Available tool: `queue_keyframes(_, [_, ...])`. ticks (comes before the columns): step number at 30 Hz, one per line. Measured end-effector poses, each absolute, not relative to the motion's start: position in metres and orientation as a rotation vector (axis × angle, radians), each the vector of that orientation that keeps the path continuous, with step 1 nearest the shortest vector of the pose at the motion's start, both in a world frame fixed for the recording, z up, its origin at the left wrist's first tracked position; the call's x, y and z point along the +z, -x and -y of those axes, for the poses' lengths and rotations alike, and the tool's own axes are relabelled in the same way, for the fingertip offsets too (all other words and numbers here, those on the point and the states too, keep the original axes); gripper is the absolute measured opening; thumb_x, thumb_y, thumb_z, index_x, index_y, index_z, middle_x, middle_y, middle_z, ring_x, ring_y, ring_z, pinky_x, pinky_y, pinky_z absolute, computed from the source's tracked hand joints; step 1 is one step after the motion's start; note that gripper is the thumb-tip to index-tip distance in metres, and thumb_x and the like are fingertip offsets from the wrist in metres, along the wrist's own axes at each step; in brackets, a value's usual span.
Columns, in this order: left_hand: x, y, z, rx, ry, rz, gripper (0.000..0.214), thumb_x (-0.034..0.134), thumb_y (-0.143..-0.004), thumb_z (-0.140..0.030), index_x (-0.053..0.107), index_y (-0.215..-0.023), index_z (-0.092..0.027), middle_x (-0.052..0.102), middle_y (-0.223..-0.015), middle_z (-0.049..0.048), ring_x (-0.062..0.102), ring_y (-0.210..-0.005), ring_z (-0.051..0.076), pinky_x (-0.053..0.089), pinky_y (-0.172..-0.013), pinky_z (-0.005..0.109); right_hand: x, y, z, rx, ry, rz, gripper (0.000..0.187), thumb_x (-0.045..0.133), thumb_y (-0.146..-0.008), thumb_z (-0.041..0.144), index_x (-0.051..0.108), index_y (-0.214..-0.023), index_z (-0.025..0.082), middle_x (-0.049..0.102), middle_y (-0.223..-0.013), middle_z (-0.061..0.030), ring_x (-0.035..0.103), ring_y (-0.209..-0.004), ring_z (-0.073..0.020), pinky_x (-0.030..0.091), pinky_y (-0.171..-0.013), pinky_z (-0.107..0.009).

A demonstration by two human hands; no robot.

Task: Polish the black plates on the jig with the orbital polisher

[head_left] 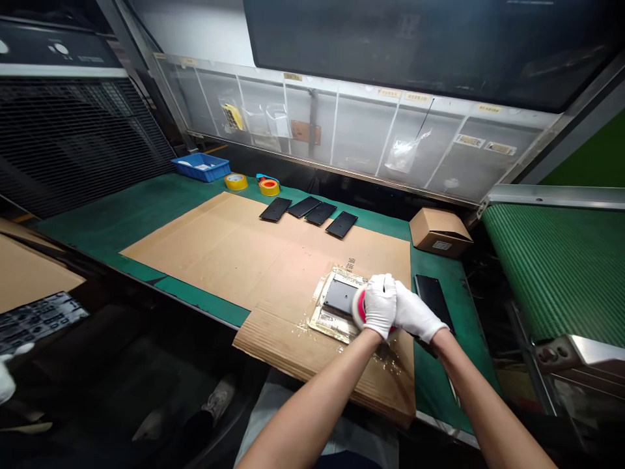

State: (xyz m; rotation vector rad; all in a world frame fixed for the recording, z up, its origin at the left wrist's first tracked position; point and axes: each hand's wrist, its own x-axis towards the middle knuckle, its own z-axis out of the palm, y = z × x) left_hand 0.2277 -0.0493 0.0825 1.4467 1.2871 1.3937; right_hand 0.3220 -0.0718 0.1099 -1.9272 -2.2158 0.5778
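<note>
My left hand and my right hand, both in white gloves, meet over a roll of tape with a red core and grip it between them. Most of the roll is hidden by the gloves. Just left of the roll lies a dark grey slab-like panel, resting on a shiny, clear-wrapped sheet on a corrugated cardboard sheet. A black panel lies close to my right hand, on the green mat. Several more black panels lie in a row at the cardboard's far edge.
The green bench mat holds a blue plastic tray, a yellow tape roll, an orange tape roll and a small cardboard box. A green conveyor belt runs at right. A co-worker's gloved hand shows at far left.
</note>
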Motion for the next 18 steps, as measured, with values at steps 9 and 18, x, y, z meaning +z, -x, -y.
queue_keyframes(9, [0.091,-0.212,0.078,1.374,-1.505,-1.264,0.027,0.045,-0.101,-0.020,0.061,-0.079,-0.022,0.071,-0.087,0.0095,0.068,-0.087,0.025,0.054,-0.090,0.042,0.117,-0.306,0.101,0.528,2.063,2.163,0.057,0.062,-0.091,0.025,0.050,-0.145,0.012,0.067,-0.128,-0.0197,0.070,-0.101,-0.0258,0.051,-0.090,-0.032])
queue_keyframes(18, [0.071,-0.129,0.097,1.625,-1.314,-1.349,0.029,0.041,-0.104,-0.028,0.066,-0.089,-0.024,0.074,-0.095,0.0079,0.070,-0.094,0.022,0.055,-0.095,0.037,0.146,-0.210,0.103,0.411,1.784,2.514,0.042,0.046,-0.100,0.018,0.063,-0.138,0.017,0.065,-0.136,-0.0171,0.063,-0.125,-0.0253,0.051,-0.100,-0.031])
